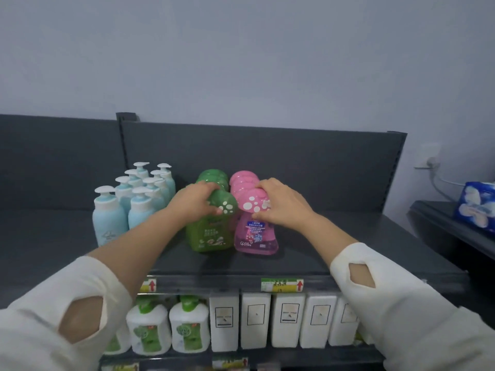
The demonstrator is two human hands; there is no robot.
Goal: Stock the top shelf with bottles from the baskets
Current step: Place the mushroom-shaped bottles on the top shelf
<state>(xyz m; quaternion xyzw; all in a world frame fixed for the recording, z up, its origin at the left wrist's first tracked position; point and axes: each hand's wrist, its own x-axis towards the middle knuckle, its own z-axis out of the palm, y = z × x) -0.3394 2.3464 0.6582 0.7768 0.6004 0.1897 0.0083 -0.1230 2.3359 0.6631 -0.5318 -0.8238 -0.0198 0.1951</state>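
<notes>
Now the left hand (197, 200) grips the cap of the front green bottle (211, 236), the right hand (281, 202) the cap of the front pink bottle (255, 236), both standing on the top shelf (321, 250). A hard push may topple the rows (242, 180) behind.

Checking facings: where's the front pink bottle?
Head view: the front pink bottle stands mid top shelf, right of the green bottle, right hand gripping its cap.
</notes>
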